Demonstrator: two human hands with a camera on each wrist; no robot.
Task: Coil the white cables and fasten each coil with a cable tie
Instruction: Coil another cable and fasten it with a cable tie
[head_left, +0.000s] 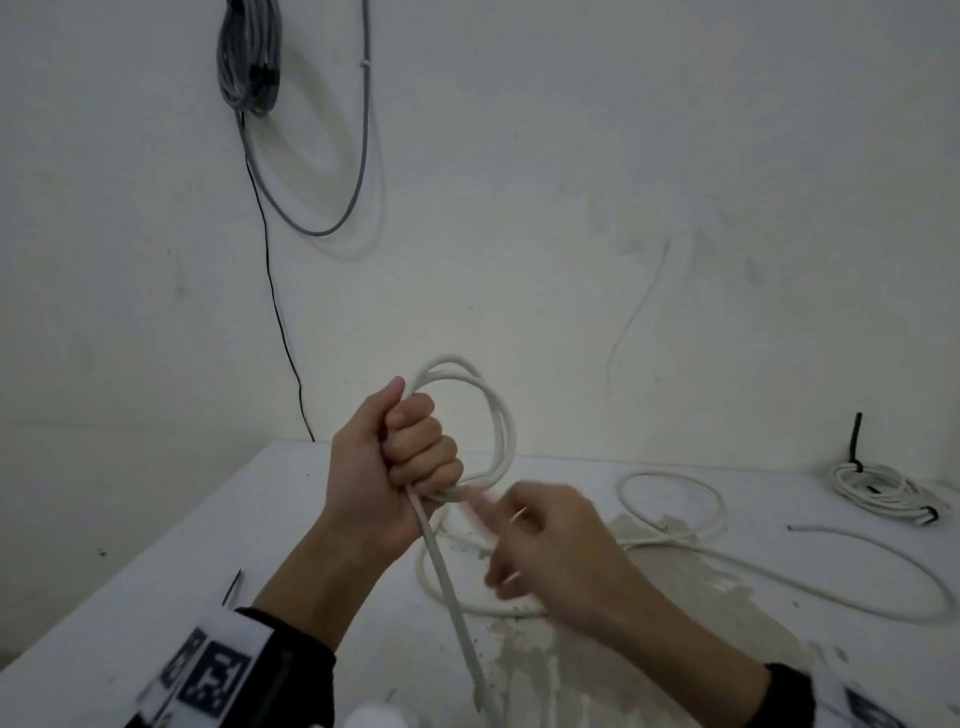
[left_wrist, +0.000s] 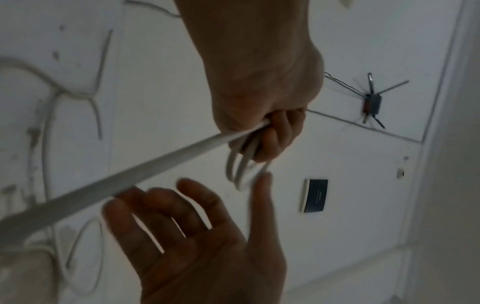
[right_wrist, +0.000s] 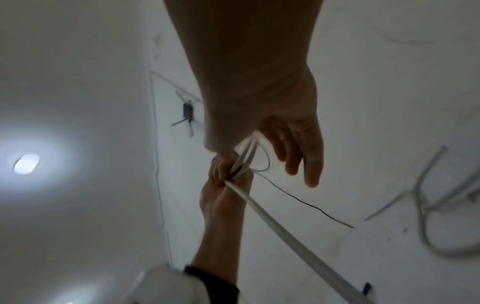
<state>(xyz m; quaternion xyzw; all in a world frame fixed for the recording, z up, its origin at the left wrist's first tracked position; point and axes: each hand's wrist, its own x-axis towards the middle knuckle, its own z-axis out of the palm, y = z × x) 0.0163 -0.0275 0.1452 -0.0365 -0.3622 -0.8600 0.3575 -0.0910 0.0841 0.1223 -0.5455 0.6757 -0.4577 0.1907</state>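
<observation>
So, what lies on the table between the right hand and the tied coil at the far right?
In the head view, loose white cable loops on the table between right hand and tied coil.

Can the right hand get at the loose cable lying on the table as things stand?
Probably yes. The right hand is open and holds nothing, hovering just above the loose cable on the table. Nothing lies between them; the left hand grips the coil off to the side.

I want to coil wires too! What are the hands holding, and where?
The left hand grips the white cable where its loops gather, in the fist. The right hand is open, holding nothing.
</observation>
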